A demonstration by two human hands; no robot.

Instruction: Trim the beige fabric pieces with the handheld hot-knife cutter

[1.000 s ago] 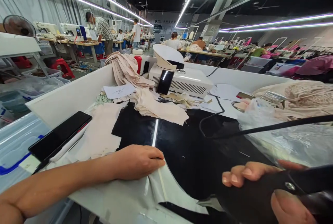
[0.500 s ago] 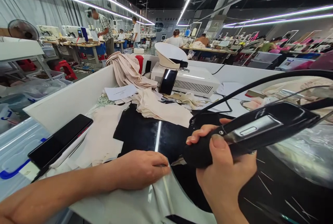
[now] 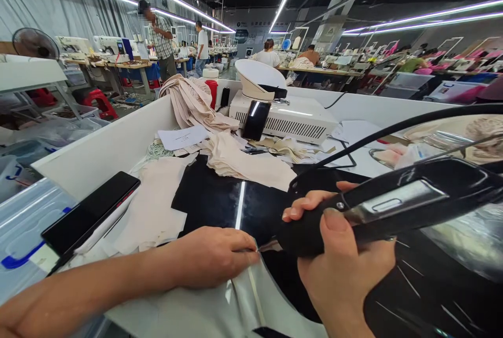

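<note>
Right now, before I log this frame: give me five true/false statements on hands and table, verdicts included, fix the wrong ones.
1. The left hand pinches the edge of pale material. True.
2. Only one hand holds something. False: the right hand also grips a black handheld tool.
3. A propped phone stands in front of the white vented box. True.
4. Nothing printed lies left of the propped phone. False: a printed sheet does.
5. A red stool stands beyond the table's left white wall. True.
</note>
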